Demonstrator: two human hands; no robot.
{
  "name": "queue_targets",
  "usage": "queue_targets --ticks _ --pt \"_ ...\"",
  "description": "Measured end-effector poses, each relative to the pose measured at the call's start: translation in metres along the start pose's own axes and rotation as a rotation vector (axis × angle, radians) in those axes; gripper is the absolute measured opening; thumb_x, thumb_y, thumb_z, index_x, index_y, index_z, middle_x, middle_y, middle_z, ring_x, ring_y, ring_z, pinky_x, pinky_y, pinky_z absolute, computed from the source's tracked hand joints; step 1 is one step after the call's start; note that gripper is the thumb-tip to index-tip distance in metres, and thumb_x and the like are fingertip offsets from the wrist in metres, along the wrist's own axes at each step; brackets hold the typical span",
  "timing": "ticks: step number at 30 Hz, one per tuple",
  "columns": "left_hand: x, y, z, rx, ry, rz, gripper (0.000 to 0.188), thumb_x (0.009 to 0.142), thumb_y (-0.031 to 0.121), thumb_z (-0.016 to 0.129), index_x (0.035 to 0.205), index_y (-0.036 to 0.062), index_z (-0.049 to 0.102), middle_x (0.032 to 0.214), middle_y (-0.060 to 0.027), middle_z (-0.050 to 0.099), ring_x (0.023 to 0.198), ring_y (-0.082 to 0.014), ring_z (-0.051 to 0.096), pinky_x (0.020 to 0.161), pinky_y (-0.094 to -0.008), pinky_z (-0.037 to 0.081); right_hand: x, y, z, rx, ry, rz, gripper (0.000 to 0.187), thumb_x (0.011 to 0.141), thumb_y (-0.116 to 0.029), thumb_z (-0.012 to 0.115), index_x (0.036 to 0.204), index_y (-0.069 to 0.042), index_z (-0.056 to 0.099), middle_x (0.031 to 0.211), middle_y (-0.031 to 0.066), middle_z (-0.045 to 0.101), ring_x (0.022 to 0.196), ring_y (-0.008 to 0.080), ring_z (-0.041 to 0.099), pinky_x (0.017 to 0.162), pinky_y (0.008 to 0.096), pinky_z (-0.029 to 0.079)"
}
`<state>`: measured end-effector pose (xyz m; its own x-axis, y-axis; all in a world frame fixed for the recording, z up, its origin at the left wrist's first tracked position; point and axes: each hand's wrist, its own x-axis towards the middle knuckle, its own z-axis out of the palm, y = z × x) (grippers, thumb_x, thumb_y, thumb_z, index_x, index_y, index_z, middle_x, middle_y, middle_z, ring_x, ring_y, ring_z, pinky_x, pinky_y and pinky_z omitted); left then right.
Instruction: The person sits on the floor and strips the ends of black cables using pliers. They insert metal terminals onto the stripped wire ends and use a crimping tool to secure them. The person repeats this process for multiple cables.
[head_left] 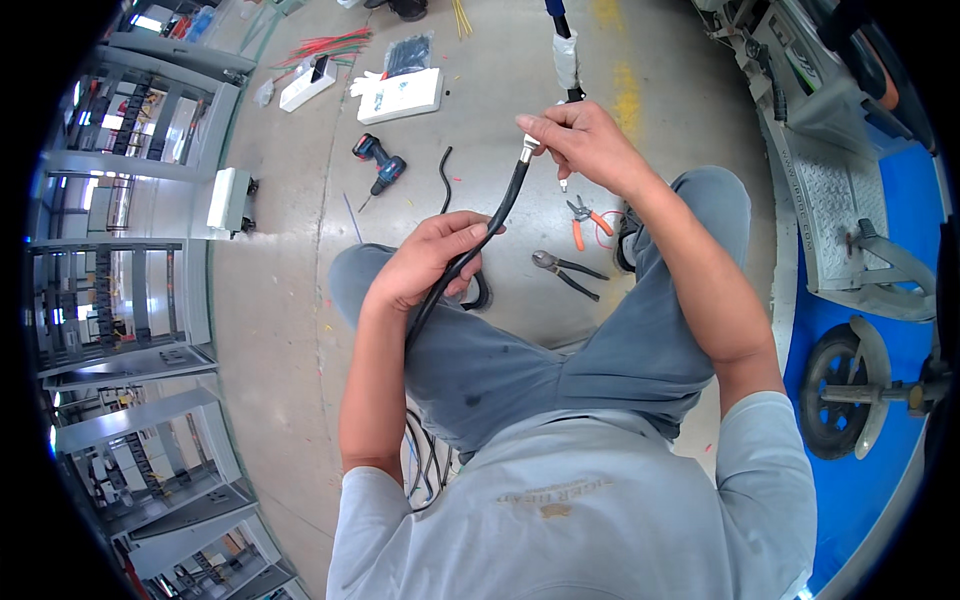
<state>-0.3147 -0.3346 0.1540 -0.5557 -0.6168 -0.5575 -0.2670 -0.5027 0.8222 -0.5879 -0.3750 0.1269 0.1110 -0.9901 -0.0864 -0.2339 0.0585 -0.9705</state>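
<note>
Black cable (513, 192) slants between hands (588, 146) (right farther forward).

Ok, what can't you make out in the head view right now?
All in the head view:
Lug: tip covered by the right hand.
Cable: lower run hidden behind the left forearm.
Wires: partly hidden by the shirt.
Cabinets: inner parts too small to tell; outer side cut off by the dark rim.
</note>
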Motion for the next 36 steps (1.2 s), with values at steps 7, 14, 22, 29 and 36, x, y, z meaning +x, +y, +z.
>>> queue_targets --ticks 7,14,22,29,36 --pt "0.027 -0.007 -0.007 -0.162 -0.079 -0.007 0.036 0.111 0.031 0.053 0.120 -0.0024 0.064 0.067 -0.0042 0.059 0.049 -0.0117 0.053 0.046 -0.0252 0.043 0.001 0.002 0.001 0.000 -0.009 -0.028 0.055 0.098 -0.050 0.068 0.097 0.004 0.077 0.072 0.0077 0.068 0.062 0.0133 0.063 0.056 0.0311 0.056" --pt "0.046 -0.006 -0.015 -0.116 -0.159 0.009 0.035 0.111 0.033 0.054 0.117 0.0008 0.064 0.070 -0.0041 0.062 0.052 -0.0128 0.058 0.048 -0.0257 0.045 0.000 0.001 0.000 0.069 -0.037 0.005 0.061 0.101 -0.056 0.061 0.093 0.003 0.075 0.065 0.0043 0.060 0.060 0.0119 0.059 0.056 0.0295 0.054" --pt "0.045 -0.003 -0.023 -0.175 -0.221 0.070 0.034 0.111 0.031 0.052 0.126 0.0010 0.061 0.069 -0.0034 0.060 0.051 -0.0114 0.057 0.046 -0.0242 0.043 0.000 0.001 0.001 0.144 -0.051 -0.005 0.063 0.102 -0.057 0.059 0.091 0.003 0.074 0.066 0.0024 0.056 0.059 0.0117 0.056 0.057 0.0277 0.051" --pt "0.025 0.016 -0.039 -0.158 -0.138 0.117 0.042 0.113 0.032 0.047 0.135 -0.0014 0.056 0.064 -0.0035 0.055 0.043 -0.0109 0.051 0.042 -0.0234 0.040 -0.003 -0.004 0.002 0.131 -0.073 -0.005 0.063 0.102 -0.059 0.060 0.092 0.003 0.073 0.069 0.0025 0.056 0.061 0.0116 0.058 0.058 0.0274 0.052" --pt "0.023 0.019 -0.040 -0.175 -0.148 0.119 0.038 0.112 0.030 0.050 0.133 0.0001 0.059 0.063 -0.0039 0.056 0.043 -0.0121 0.053 0.042 -0.0243 0.040 -0.003 -0.001 0.003 0.129 -0.079 -0.015 0.064 0.100 -0.060 0.061 0.091 0.002 0.073 0.070 0.0027 0.056 0.062 0.0113 0.057 0.059 0.0274 0.051"
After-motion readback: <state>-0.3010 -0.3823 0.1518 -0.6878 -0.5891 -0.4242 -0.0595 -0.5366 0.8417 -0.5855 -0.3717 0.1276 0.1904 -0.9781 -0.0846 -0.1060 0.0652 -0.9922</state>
